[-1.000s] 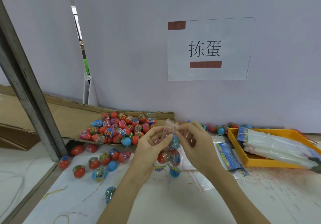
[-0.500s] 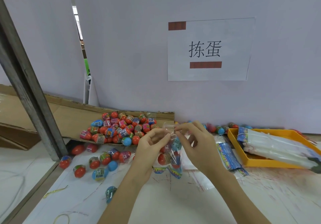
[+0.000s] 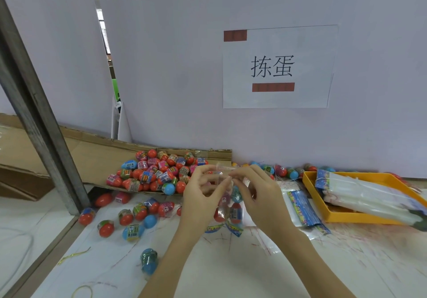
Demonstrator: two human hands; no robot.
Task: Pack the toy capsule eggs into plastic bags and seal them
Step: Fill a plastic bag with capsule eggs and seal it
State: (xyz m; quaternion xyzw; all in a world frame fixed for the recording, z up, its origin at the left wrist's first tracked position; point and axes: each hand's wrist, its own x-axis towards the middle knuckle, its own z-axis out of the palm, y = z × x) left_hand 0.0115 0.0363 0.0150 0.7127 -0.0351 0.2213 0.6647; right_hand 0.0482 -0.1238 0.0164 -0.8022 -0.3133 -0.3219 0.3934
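Brightness: even and fairly bright, with a cool lilac cast over the wall [image 3: 184, 66].
Source: not in view; light seems diffuse, from above.
Shadows: soft and faint, just below the hands on the counter [image 3: 208, 274].
Glare: mild sheen on the clear bags in the yellow tray [image 3: 309, 182], right of the paper sign [image 3: 277, 66].
Blur: the fingertips below the sign are smeared; its printed characters are crisp.
Distortion: wide-angle bend; the metal post [image 3: 34, 112] far left of the sign leans, and the corners soften.
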